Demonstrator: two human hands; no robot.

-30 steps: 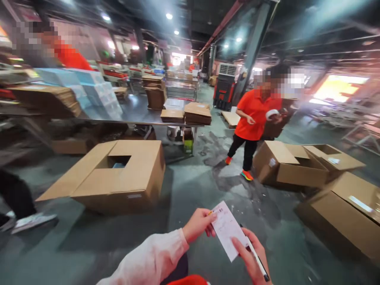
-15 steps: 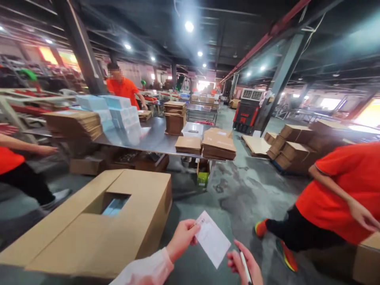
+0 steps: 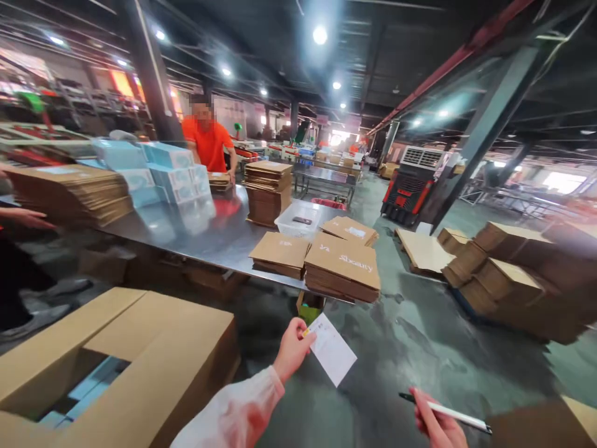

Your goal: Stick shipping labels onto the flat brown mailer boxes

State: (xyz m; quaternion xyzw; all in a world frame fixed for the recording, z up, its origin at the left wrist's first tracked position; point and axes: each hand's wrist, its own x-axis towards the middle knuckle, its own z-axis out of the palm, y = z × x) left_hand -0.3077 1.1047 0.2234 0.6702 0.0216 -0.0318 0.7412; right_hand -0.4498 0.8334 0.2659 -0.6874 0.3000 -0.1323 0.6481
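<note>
Between the thumb and fingers of my left hand (image 3: pixel 293 351) is a corner of a white paper slip (image 3: pixel 333 350) with faint print. The slip is held out over the floor, in front of the metal table. My right hand (image 3: pixel 437 420), low and to the right, grips a white pen (image 3: pixel 459 417) with a dark tip pointing left. A large cardboard carton (image 3: pixel 186 354) stands at my lower left with its top partly open. Light blue boxes (image 3: pixel 96 379) show inside it.
The metal table (image 3: pixel 186 239) bears stacked flat cardboard (image 3: pixel 342 264), a white basket (image 3: pixel 298 221) and light blue boxes (image 3: pixel 175 168). A person in orange (image 3: pixel 208 140) stands behind it. Cartons (image 3: pixel 508 280) are piled at right, near a black-red air cooler (image 3: pixel 410 186). Another person's hand (image 3: pixel 28 218) shows far left.
The view has moved closer to the table. My right hand has moved away from the slip to the right with the pen. The person at the right has gone out of view.
</note>
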